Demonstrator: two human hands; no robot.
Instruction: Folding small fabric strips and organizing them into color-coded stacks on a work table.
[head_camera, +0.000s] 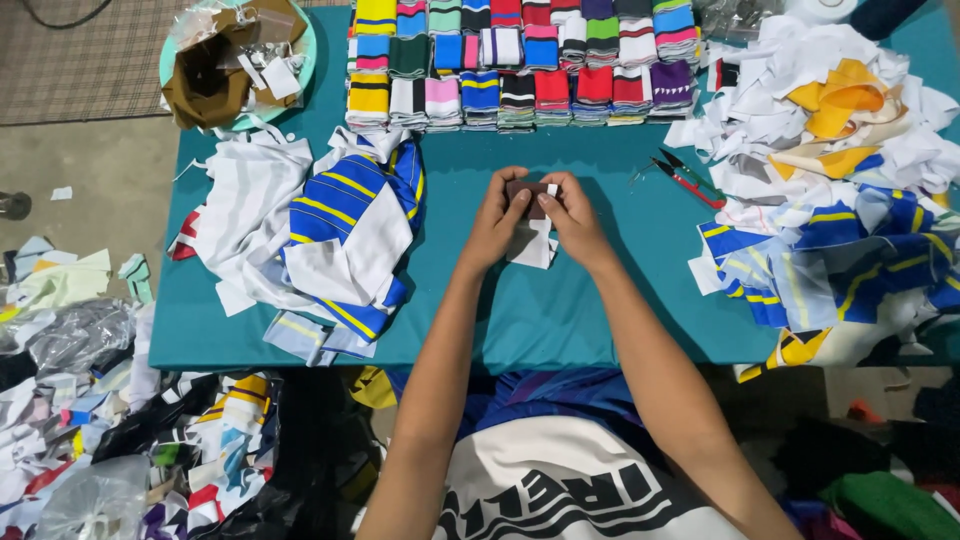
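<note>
Both hands meet over the middle of a teal table (520, 310). My left hand (493, 222) and my right hand (573, 215) pinch a small dark maroon and white fabric piece (531, 232) between them, folding it; its white part hangs down below the fingers. Red-handled scissors (685, 176) lie just to the right of my right hand.
Rows of folded striped fabric pieces (520, 65) in many colours line the table's far edge. Blue, yellow and white cloth piles sit at left (340, 225) and right (840, 200). A round tray with a brown bag (235, 60) is at far left. Scraps cover the floor (90, 420).
</note>
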